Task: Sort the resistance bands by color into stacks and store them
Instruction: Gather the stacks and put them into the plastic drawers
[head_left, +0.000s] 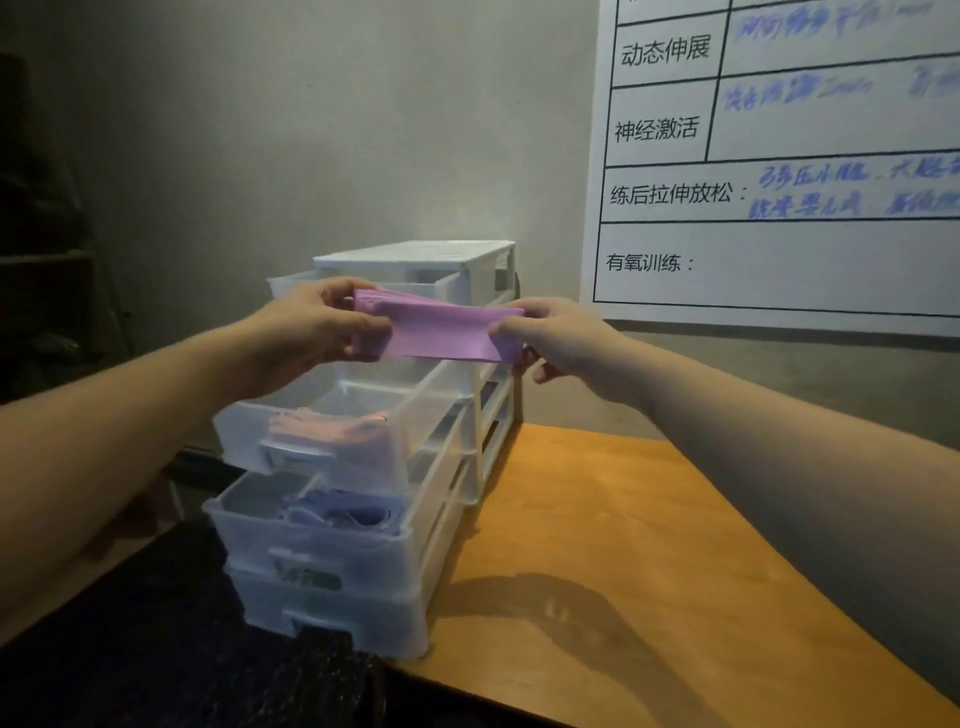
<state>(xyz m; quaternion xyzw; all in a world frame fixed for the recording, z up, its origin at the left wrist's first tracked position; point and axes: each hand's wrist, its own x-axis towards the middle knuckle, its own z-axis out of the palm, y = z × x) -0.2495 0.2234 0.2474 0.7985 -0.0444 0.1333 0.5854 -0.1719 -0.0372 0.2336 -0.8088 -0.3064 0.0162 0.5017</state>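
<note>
Now, starting at the left, my left hand (311, 325) is raised in front of the drawers, its fingers and thumb pinching one end of a flat stack of lilac-purple resistance bands (439, 327). That stack stretches level between both hands, held in the air just over the pulled-out top drawer (363, 285) of a small translucent white plastic drawer unit (415, 257) and touching nothing but my fingers. Below the stack, the second drawer (244, 431) stands open and holds a heap of pale pink bands (332, 434). Under it the third drawer (311, 543), also pulled out, holds bluish-purple bands (343, 514). The lowest drawer (332, 610) shows something greenish through its front, too dim to name. A dark textured surface (156, 649) lies at the lower left, in front of the unit. Further right, my right hand (550, 335) grips the other end of the lilac stack, thumb on top and fingers curled beneath. Under that arm the orange wooden worktop (597, 545) carries the drawer unit and shows the shadow of my arms. On the grey wall at the upper right hangs a white board (831, 244) ruled in black, with printed Chinese headings and blurred blue handwriting.
</note>
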